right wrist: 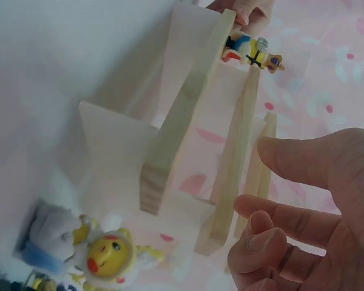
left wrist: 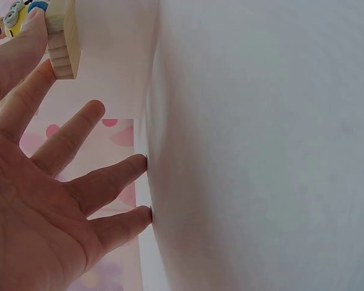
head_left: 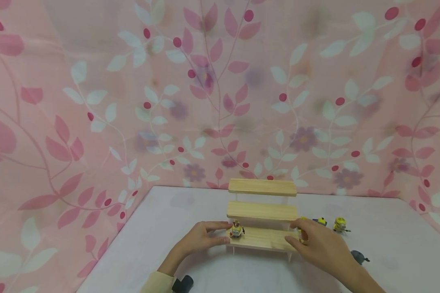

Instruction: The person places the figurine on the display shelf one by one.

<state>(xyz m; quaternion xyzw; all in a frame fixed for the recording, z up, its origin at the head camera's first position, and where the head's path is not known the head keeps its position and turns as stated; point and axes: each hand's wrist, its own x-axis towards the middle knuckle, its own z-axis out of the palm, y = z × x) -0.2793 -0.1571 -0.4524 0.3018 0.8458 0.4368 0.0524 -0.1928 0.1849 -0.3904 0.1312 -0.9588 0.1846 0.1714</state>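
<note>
A three-step wooden shelf (head_left: 262, 210) with pale side panels stands on the table. On the left end of its lowest board (head_left: 260, 239) is a small yellow figure with a crown (head_left: 236, 230), which also shows in the right wrist view. My left hand (head_left: 201, 237) touches that end with thumb and index finger; its other fingers are spread in the left wrist view. My right hand (head_left: 322, 245) is at the board's right end. In the right wrist view its thumb and index finger are apart with nothing seen between them, and the other fingers bend inward.
Right of the shelf are a yellow figure with goggles (head_left: 339, 224), another small yellow figure (head_left: 322, 221) and a dark grey one (head_left: 358, 256). A white-hooded yellow figure (right wrist: 111, 254) is near the shelf's right side. Pink floral cloth (head_left: 220, 101) hangs behind the white tabletop (head_left: 161, 219).
</note>
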